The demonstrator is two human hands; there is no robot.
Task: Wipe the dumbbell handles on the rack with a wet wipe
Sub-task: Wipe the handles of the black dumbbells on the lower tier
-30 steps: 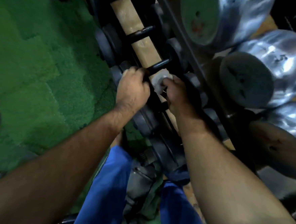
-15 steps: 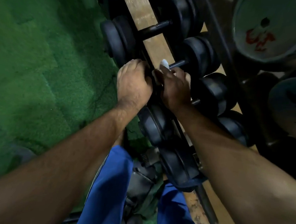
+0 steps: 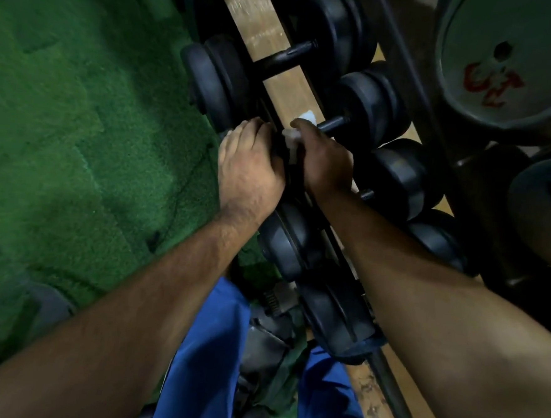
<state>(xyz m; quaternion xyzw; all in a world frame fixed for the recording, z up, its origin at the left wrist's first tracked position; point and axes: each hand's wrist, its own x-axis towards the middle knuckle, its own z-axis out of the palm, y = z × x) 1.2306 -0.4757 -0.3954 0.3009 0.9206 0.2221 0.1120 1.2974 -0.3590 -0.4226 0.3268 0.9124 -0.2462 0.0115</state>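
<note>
Green turf (image 3: 77, 129) borders the wooden rack (image 3: 289, 89) of black dumbbells (image 3: 369, 107).

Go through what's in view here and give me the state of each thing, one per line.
left hand: curled over the near end of a dumbbell, gripping it.
right hand: closed round the handle, holding the wipe against it.
wet wipe: crumpled, white, mostly hidden under the fingers.
dumbbell handle: lying across the rack, partly covered.
rack: loaded with a row of black dumbbells.
</note>
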